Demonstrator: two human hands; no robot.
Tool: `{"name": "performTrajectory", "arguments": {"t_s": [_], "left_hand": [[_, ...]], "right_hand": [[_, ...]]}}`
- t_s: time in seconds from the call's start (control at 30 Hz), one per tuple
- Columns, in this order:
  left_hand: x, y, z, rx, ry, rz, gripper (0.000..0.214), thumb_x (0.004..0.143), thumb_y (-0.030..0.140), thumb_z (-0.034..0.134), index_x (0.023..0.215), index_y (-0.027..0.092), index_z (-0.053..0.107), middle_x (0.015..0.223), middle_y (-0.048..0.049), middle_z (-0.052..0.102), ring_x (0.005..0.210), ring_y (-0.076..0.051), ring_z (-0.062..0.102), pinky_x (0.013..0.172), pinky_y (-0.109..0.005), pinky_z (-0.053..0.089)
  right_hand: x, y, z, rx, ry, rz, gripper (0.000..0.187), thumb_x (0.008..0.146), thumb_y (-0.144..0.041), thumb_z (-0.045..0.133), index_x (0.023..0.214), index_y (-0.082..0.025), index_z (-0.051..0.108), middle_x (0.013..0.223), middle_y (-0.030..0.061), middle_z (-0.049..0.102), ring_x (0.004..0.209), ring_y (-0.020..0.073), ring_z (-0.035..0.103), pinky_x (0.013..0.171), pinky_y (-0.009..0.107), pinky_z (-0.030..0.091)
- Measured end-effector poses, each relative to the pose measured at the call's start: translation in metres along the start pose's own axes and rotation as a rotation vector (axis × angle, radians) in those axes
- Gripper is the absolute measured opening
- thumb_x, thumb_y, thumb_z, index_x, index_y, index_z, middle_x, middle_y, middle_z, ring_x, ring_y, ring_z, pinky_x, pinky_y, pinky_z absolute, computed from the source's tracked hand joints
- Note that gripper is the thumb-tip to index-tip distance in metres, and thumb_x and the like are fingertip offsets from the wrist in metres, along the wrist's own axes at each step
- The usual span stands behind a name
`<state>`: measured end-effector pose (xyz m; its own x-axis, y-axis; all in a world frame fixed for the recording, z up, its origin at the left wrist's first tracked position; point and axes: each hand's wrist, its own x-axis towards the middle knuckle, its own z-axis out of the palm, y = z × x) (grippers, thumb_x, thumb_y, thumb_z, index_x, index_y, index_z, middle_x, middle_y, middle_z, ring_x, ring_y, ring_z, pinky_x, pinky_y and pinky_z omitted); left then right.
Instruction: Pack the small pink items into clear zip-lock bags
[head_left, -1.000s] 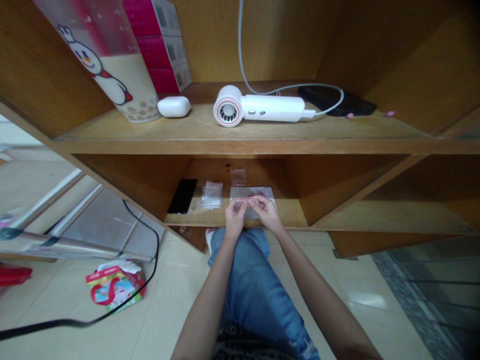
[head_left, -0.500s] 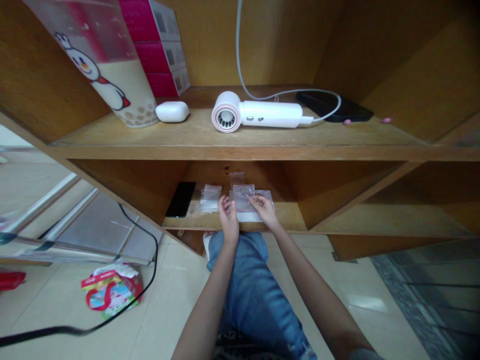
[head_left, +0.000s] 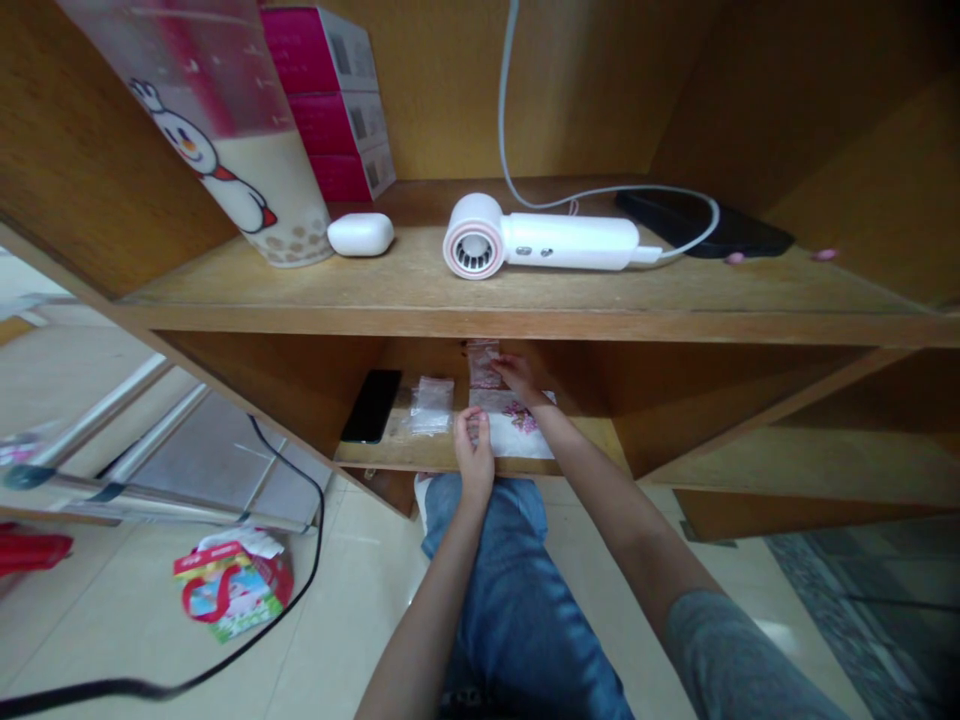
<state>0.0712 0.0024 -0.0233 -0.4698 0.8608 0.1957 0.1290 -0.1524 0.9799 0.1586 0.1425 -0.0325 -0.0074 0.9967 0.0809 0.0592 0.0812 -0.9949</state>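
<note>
On the lower shelf, my right hand (head_left: 519, 376) reaches to the back, its fingers pinched on a small clear zip bag (head_left: 484, 374). My left hand (head_left: 474, 448) rests near the shelf's front edge, fingers loosely curled and apart, with nothing visible in them. Between my hands lies a white sheet (head_left: 504, 436) bearing a cluster of small pink pieces (head_left: 521, 416), too small to make out. Left of my left hand is a pile of clear plastic bags (head_left: 433, 404).
A black phone (head_left: 371, 406) lies at the left of the lower shelf. Above stand a milk tea cup (head_left: 255, 190), pink boxes (head_left: 330, 125), a white earbud case (head_left: 361, 234), a corded white hair dryer (head_left: 570, 242) and a black flat object (head_left: 720, 228). A metal ladder (head_left: 150, 440) leans at left.
My right hand has moved back and away from my left with the clear bag. The white sheet and pink pieces now show where bags covered them. The camera view has shifted slightly.
</note>
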Motion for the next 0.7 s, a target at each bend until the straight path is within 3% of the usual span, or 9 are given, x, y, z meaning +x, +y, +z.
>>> {"name": "performTrajectory", "arguments": {"t_s": [0.27,0.37,0.5,0.57,0.7], "left_hand": [[0.0,-0.003,0.0,0.001,-0.022,-0.022,0.02,0.081,0.034,0.048,0.09,0.018,0.055,0.086,-0.0041,0.058,0.076,-0.013,0.054,0.069,-0.024,0.042],[0.002,-0.003,-0.005,-0.019,-0.04,-0.062,0.019,0.079,0.034,0.05,0.085,0.017,0.056,0.077,-0.0022,0.057,0.069,-0.012,0.053,0.065,-0.023,0.042],[0.018,-0.005,-0.026,0.006,0.032,-0.035,0.021,0.077,0.036,0.051,0.086,0.017,0.056,0.078,-0.0024,0.057,0.067,-0.013,0.053,0.063,-0.024,0.042],[0.033,-0.008,-0.038,0.107,0.084,0.037,0.021,0.076,0.035,0.052,0.088,0.017,0.054,0.085,-0.004,0.057,0.077,-0.015,0.054,0.071,-0.027,0.043],[0.062,-0.015,-0.053,0.55,0.13,0.143,0.037,0.067,0.029,0.061,0.101,0.016,0.051,0.1,-0.0104,0.054,0.099,-0.026,0.049,0.087,-0.039,0.037]], "right_hand": [[-0.002,0.0,-0.028,-0.182,0.098,-0.031,0.032,0.085,-0.033,0.049,0.111,-0.015,0.051,0.112,0.0066,0.053,0.095,0.02,0.054,0.079,0.038,0.047],[-0.012,0.003,-0.05,-0.222,0.151,-0.05,0.03,0.084,-0.033,0.05,0.109,-0.015,0.052,0.109,0.0066,0.054,0.093,0.0187,0.055,0.078,0.038,0.047],[-0.041,0.016,-0.089,-0.25,0.289,-0.113,0.027,0.077,-0.036,0.054,0.093,-0.015,0.059,0.087,0.0055,0.061,0.077,0.0174,0.057,0.073,0.033,0.045],[-0.056,0.023,-0.105,-0.22,0.367,-0.132,0.026,0.074,-0.038,0.054,0.088,-0.017,0.059,0.077,0.0039,0.06,0.068,0.0162,0.055,0.066,0.03,0.044],[-0.069,0.032,-0.118,-0.099,0.421,-0.132,0.026,0.074,-0.04,0.053,0.087,-0.018,0.057,0.069,0.0003,0.056,0.061,0.0134,0.052,0.061,0.026,0.041]]}}
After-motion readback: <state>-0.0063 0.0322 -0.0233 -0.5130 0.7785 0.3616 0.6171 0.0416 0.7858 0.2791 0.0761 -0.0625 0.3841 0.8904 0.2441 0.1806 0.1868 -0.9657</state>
